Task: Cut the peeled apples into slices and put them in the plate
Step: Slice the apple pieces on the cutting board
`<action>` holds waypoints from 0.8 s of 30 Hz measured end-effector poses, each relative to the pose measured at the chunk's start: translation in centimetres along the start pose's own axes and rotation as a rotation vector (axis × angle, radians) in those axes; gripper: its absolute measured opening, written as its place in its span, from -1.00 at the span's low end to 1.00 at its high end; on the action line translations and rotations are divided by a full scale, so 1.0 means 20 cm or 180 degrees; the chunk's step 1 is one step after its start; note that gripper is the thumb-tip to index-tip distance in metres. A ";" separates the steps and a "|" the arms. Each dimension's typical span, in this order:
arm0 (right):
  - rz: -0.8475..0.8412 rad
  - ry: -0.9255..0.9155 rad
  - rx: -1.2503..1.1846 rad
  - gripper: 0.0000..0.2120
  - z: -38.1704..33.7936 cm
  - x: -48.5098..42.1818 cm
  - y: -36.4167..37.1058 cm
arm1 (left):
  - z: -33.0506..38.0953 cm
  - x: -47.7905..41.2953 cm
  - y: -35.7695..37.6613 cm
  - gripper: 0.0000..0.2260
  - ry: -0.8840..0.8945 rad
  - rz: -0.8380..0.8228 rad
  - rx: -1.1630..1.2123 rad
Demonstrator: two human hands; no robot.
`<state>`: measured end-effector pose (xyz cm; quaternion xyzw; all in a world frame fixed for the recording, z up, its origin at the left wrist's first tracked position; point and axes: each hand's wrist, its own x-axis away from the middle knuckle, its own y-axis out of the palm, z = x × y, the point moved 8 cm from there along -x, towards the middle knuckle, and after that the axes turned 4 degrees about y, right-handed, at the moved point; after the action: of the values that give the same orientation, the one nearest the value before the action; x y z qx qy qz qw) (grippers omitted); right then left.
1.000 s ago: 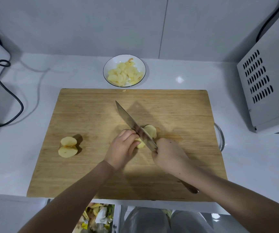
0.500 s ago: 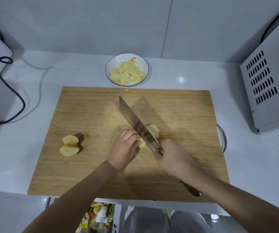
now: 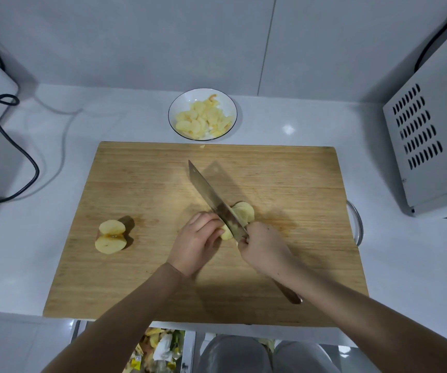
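R hand gripping knife, blade slicing into peeled apple on cutting board; L hand clamping fruit w/ curled fingers

left hand curled, right hand fisted
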<state>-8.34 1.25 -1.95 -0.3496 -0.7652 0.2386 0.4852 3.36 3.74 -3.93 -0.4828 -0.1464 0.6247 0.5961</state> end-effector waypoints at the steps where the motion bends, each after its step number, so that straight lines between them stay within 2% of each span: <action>1: -0.0025 -0.0002 -0.0074 -0.76 0.01 0.01 -0.01 | 0.00 0.00 0.00 -0.87 0.0008 0.0000 0.0014; 10: -0.0138 -0.0111 -0.0026 -0.74 0.00 0.14 -0.07 | -0.01 0.00 -0.01 -0.83 -0.0058 -0.0001 0.0044; 14: -0.0161 -0.0069 -0.0013 -0.80 -0.01 0.12 -0.06 | -0.02 0.00 -0.01 -0.83 -0.0010 -0.0073 0.0025; 24: -0.0064 -0.0022 -0.0051 -0.75 -0.04 0.07 0.00 | -0.03 0.00 -0.01 -0.90 0.0131 -0.0136 0.0038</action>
<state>-8.13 2.29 -0.79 -0.3449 -0.7722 0.2287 0.4821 3.93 3.52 -4.17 -0.4887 -0.1407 0.6026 0.6150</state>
